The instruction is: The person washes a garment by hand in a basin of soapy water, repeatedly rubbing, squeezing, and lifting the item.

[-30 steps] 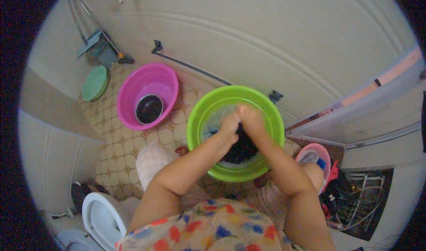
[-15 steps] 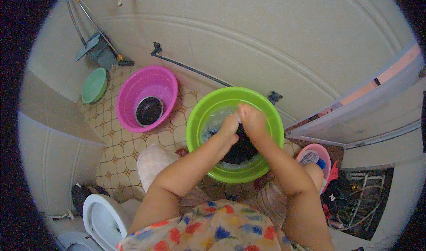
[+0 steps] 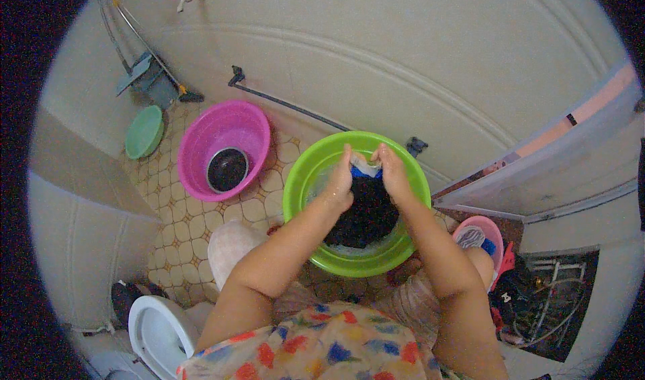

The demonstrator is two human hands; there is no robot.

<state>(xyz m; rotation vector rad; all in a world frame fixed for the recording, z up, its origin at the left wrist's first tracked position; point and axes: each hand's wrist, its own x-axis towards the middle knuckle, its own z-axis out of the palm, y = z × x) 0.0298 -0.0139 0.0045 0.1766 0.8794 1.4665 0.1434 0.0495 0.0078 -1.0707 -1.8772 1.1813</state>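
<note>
My left hand (image 3: 341,180) and my right hand (image 3: 392,172) are raised over a bright green basin (image 3: 290,208), closed on either side of a small white and blue cloth (image 3: 366,170). The cloth is stretched between my fingers, its white edge uppermost and a blue patch below. Directly under it, a bulky black cloth (image 3: 363,213) fills much of the basin. I cannot tell whether the two cloths are joined. Sudsy water (image 3: 349,251) shows around the black cloth.
A magenta basin (image 3: 259,121) holding a round dark-centred bowl (image 3: 227,170) stands to the left, near a small mint basin (image 3: 144,133). A pink basin (image 3: 498,229) with clothes is at right. A wall bar (image 3: 289,102) runs behind; a toilet (image 3: 144,326) is lower left.
My hands were bunched together over the basin. They have moved apart, and the white and blue cloth now shows spread between them.
</note>
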